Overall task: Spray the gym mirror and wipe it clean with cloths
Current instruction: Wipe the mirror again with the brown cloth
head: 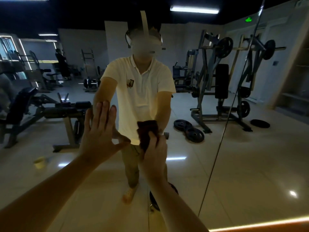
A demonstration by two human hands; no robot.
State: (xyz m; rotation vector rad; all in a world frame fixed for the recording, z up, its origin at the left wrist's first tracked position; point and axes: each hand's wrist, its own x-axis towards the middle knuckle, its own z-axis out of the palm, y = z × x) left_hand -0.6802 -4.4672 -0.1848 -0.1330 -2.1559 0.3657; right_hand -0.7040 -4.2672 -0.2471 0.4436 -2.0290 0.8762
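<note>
Right now the left hand [100, 131] lies flat on the big wall-mounted gym mirror [260, 164], fingers straight, thumb spread, prob. to brace the body while wiping. Just right of it, the right hand [154, 153] is clenched round a dark maroon crumpled cloth [148, 129], pressed to the glass approx. mid-panel, bunched so it gives scrubbing pressure. Writing: the green sign [248, 19] reflected far up right and the shirt logo [130, 83] are too blurred to read.
</note>
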